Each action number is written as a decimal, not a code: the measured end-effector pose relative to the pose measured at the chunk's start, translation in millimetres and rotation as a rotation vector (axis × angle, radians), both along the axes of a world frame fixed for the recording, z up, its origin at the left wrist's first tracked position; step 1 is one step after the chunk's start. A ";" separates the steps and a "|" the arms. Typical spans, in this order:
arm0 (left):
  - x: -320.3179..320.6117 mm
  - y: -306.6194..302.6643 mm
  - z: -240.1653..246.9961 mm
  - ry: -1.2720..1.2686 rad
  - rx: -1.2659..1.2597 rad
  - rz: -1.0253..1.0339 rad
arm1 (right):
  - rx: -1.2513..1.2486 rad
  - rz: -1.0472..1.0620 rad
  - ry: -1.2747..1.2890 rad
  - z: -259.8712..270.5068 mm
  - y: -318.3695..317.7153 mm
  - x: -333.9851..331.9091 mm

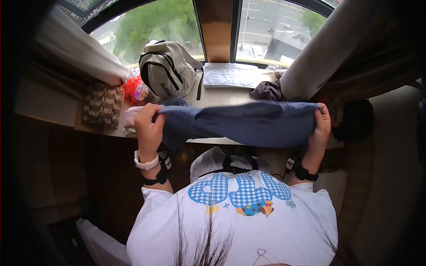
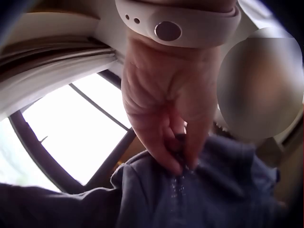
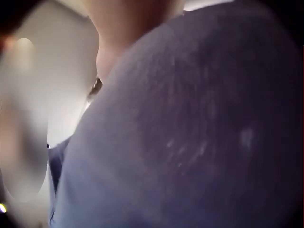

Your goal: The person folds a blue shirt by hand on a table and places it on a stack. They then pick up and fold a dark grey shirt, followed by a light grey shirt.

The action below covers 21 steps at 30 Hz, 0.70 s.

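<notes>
I am looking down at a pale window ledge [image 1: 222, 98] that is running under a curved window, with dark wood panelling below it. Nearest to me, the person's white T-shirt [image 1: 230, 221] with its blue checked print is filling the bottom of the head view.

Just beyond it, both hands are holding a blue-grey garment [image 1: 248, 124] stretched out level in the air over the near edge of the ledge. The left hand [image 1: 148, 126], wearing a white watch [image 1: 146, 164] on its wrist, is gripping the garment's left end. In the left wrist view its thumb and fingers [image 2: 161, 147] are pinching a bunched fold of the fabric. The right hand [image 1: 320, 126] is clutching the right end, fingers wrapped over the top edge. The right wrist view is showing little but blue cloth up close, so I am reading that grip from the head view alone.

Farther back on the ledge, a pale pink cloth [image 1: 129, 119] is lying just behind the left hand. A chevron-patterned fabric [image 1: 102, 104] is sitting to its left and a red packet [image 1: 135, 91] behind it. A grey backpack [image 1: 166, 68] is standing against the glass, left of centre. A folded white cloth [image 1: 230, 74] is lying to its right, and a dark crumpled cloth [image 1: 267, 91] is sitting beside the right curtain [image 1: 319, 48]. Farthest off, trees and a street are showing through the panes.
</notes>
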<state>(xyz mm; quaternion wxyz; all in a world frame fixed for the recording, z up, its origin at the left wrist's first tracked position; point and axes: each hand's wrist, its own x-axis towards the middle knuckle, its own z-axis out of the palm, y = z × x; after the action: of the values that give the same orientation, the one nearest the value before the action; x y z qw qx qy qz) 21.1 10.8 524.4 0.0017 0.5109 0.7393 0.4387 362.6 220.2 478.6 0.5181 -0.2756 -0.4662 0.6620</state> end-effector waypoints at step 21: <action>-10.5 -2.1 -20.0 -0.997 -0.109 -0.370 | -0.207 1.131 -0.593 -92.7 -65.9 14.6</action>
<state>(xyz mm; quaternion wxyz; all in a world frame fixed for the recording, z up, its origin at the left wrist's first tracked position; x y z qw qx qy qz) 10.6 8.7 504.3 0.4568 0.3615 0.5680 0.5815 377.2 154.3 386.0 -0.0908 -0.2069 -0.5967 0.7700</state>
